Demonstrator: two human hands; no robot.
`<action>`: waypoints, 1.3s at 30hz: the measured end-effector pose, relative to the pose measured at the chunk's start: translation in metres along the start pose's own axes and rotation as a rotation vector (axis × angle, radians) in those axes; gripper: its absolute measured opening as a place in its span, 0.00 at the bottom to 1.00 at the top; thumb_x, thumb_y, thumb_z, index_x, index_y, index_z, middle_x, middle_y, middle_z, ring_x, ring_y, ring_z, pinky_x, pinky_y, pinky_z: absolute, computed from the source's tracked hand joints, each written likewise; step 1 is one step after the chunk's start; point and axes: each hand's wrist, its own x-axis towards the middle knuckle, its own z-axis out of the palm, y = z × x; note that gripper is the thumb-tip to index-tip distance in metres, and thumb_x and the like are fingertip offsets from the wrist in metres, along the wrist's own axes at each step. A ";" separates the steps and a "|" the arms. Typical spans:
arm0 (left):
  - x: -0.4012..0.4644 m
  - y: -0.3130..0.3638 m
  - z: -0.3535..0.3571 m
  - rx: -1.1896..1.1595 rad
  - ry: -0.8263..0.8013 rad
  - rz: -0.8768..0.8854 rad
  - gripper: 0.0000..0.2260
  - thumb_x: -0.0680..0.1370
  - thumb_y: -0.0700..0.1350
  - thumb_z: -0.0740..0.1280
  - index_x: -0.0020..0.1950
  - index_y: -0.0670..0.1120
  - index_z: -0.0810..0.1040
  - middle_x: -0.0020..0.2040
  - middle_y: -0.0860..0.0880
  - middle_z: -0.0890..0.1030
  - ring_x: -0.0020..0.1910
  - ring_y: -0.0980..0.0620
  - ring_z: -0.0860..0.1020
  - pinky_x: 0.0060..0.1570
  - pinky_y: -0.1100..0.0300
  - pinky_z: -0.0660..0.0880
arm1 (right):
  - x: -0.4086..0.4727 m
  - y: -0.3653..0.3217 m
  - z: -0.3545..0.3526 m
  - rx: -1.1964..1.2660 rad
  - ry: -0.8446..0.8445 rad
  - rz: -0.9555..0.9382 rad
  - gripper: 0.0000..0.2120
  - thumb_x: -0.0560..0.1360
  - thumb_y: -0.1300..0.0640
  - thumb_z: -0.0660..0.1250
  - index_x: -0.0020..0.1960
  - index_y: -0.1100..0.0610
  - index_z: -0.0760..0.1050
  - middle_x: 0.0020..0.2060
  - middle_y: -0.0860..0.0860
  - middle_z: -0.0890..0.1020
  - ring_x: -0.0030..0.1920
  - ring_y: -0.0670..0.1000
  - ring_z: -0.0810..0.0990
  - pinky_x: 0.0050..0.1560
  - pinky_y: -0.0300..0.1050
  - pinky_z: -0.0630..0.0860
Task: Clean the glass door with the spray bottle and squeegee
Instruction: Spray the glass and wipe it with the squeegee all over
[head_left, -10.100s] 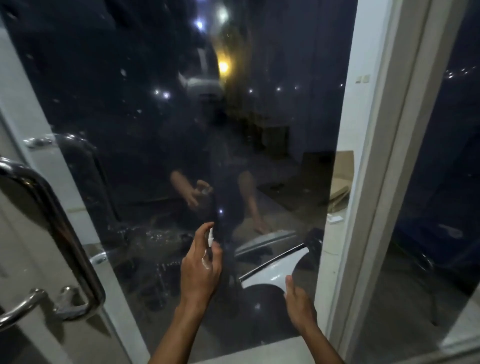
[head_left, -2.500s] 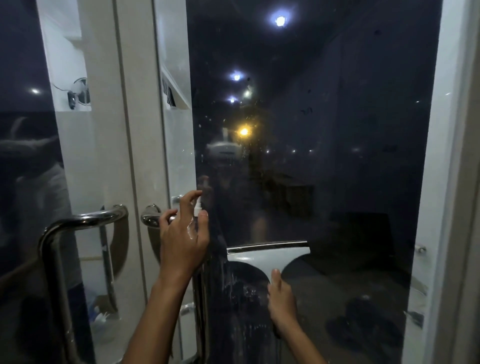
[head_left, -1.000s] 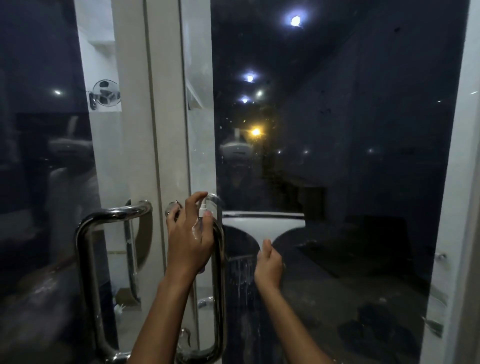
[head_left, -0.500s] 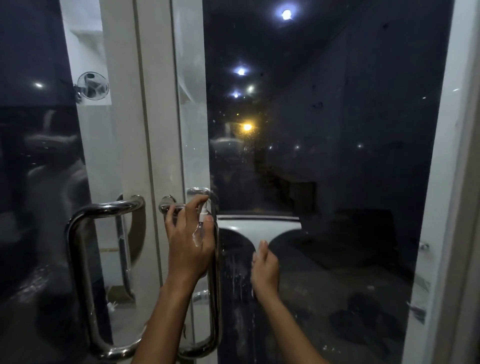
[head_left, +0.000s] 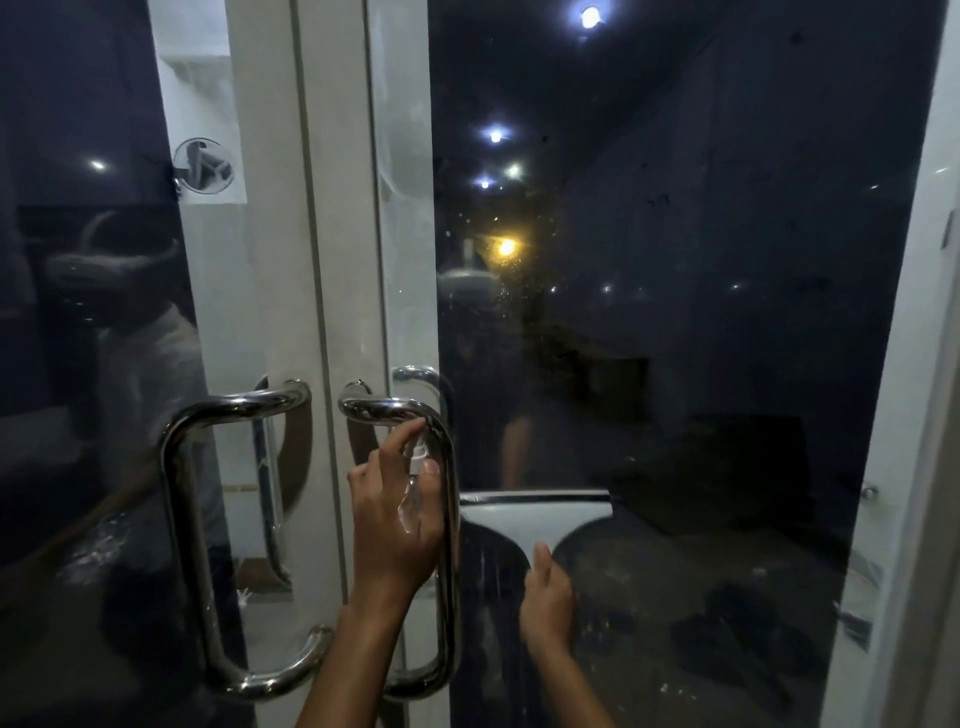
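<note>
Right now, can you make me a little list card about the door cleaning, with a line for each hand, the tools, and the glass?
left hand: left hand holds the small clear plastic spray bottle, index finger on its top
right hand: right hand grips the handle of the white squeegee
squeegee: blade level against the dark glass door pane
glass: speckled above the blade, wet streaks below
nearby: curved chrome pull handle beside the left hand
</note>
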 end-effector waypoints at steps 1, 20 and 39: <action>-0.004 0.000 0.001 -0.019 -0.027 -0.019 0.18 0.81 0.54 0.56 0.72 0.60 0.65 0.57 0.54 0.77 0.50 0.51 0.74 0.49 0.48 0.75 | -0.001 0.012 -0.006 -0.033 0.011 0.025 0.22 0.85 0.48 0.56 0.36 0.57 0.73 0.31 0.51 0.76 0.37 0.54 0.76 0.43 0.45 0.70; -0.065 -0.006 0.009 -0.027 -0.174 -0.206 0.19 0.80 0.59 0.53 0.70 0.59 0.64 0.36 0.53 0.79 0.31 0.56 0.78 0.30 0.58 0.72 | 0.003 0.010 0.006 0.050 -0.095 -0.049 0.23 0.84 0.46 0.57 0.32 0.52 0.67 0.26 0.48 0.69 0.31 0.49 0.70 0.36 0.47 0.69; -0.096 -0.016 0.029 -0.004 -0.226 -0.228 0.15 0.80 0.62 0.52 0.67 0.71 0.61 0.40 0.53 0.82 0.35 0.54 0.81 0.34 0.56 0.76 | 0.003 0.018 -0.010 0.140 -0.033 0.018 0.23 0.85 0.47 0.55 0.37 0.58 0.71 0.30 0.53 0.72 0.33 0.53 0.73 0.40 0.47 0.73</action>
